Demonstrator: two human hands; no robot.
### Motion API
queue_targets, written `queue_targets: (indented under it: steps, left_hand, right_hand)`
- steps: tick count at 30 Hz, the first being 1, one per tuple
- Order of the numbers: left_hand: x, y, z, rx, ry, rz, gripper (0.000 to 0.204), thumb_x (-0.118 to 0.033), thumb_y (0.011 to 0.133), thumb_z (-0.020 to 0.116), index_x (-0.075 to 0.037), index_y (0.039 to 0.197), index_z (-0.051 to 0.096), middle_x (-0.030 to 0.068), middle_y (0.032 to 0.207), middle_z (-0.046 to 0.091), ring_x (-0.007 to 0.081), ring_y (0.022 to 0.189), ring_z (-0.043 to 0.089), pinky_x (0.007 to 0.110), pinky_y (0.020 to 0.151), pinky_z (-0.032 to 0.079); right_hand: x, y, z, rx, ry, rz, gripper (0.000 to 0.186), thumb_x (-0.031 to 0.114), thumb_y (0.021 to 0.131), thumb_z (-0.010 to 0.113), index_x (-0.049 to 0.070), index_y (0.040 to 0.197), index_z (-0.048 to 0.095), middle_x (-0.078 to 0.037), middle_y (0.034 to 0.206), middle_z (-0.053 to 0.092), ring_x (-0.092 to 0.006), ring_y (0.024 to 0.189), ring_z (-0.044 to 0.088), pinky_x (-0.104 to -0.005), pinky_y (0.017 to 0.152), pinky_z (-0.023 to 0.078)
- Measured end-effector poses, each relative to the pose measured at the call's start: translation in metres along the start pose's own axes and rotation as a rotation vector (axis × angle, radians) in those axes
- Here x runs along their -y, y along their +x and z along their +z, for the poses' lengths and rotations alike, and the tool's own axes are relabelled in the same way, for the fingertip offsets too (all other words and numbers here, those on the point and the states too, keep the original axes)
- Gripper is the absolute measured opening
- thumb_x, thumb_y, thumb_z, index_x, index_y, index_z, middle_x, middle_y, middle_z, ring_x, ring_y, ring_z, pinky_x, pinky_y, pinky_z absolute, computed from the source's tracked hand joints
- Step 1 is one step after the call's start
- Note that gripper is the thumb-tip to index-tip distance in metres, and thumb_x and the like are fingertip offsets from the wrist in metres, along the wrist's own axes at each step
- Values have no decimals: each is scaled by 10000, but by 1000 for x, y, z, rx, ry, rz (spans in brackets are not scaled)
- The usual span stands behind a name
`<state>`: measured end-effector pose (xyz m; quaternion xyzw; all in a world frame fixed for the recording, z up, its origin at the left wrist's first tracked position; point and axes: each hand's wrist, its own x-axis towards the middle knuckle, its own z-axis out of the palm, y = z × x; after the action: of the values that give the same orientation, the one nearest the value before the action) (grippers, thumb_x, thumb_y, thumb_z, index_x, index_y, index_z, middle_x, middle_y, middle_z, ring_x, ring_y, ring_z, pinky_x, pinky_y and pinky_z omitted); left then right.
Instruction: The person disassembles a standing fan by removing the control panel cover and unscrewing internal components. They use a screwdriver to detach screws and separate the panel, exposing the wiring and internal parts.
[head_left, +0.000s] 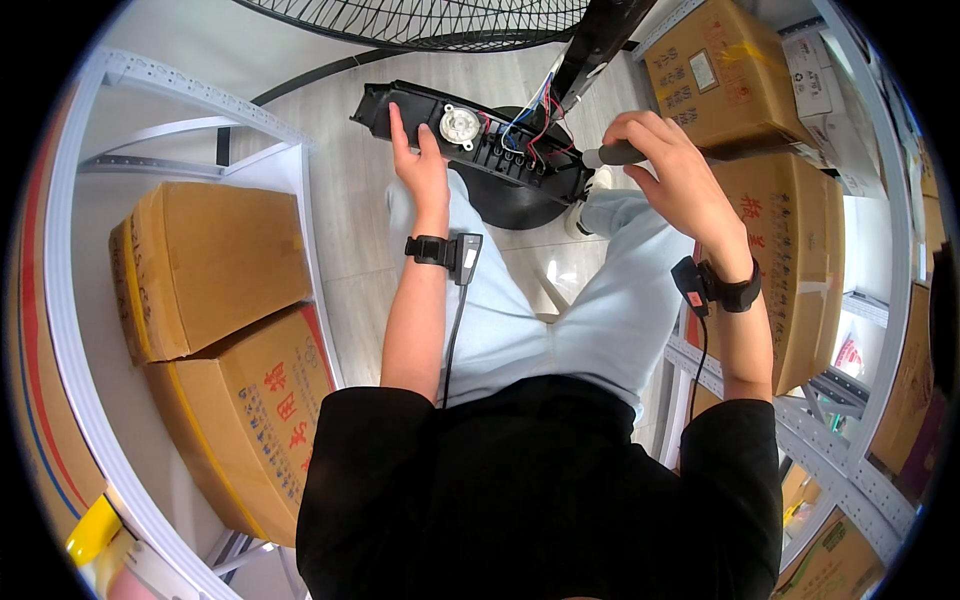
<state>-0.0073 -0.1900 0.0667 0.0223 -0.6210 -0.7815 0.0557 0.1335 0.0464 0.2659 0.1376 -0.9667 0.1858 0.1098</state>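
Observation:
My left hand (pixel 424 175) grips a long black housing (pixel 435 110) by its left part. The housing has a round white component (pixel 460 125), a row of black parts and red, blue and white wires (pixel 532 118) running up to a black post (pixel 590 50). My right hand (pixel 668 175) holds a dark-handled tool (pixel 620 153), likely a screwdriver, at the housing's right end; its tip is too small to make out. A round black base (pixel 500 212) lies beneath the housing.
A black wire fan grille (pixel 400 25) is at the top. White metal shelving (pixel 95 110) with cardboard boxes (pixel 215 260) stands on my left. More boxes (pixel 720 75) fill shelves at my right. My legs (pixel 625 275) in light trousers flank the base.

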Motion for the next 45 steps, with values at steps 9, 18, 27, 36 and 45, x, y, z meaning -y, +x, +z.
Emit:
queue_targets:
  steps: [9,18,27,36,45]
  left_hand:
    - [17,7,-8,30,33,57,611,-19,957,536,-176,1524,371,56,1371,519,69,871,563,199,475,447]
    - [13,7,-4,20,36,73,610,-13,956,530,-182,1522,375,53,1275,581,53,757,549,199,478,431]
    - [17,8,-6,13,62,108,612,-6,952,527,-195,1518,389,50,1255,590,55,773,555,199,477,422]
    - [18,10,-5,-15,126,200,609,3,949,523,-196,1511,400,50,1214,602,67,790,573,204,480,433]
    - [15,7,-4,2,100,89,615,4,952,523,-201,1516,389,44,1189,609,60,780,571,205,477,435]
  right_hand:
    - [7,4,9,96,-109,327,305,180,859,722,78,1118,597,-90,1090,641,-334,948,639,-407,737,528]
    - [-3,-3,18,73,-219,400,301,128,844,718,95,1108,577,-77,981,627,-320,832,638,-399,686,524]
    - [13,1,-8,86,21,332,364,103,798,703,86,1120,534,-134,1030,631,-377,835,649,-425,699,525]
    - [13,9,6,182,-143,538,304,161,845,722,70,1081,553,-142,893,642,-347,781,641,-368,697,506]
    - [10,5,3,120,-26,479,287,167,852,736,77,1067,568,-133,928,640,-283,845,645,-357,710,500]
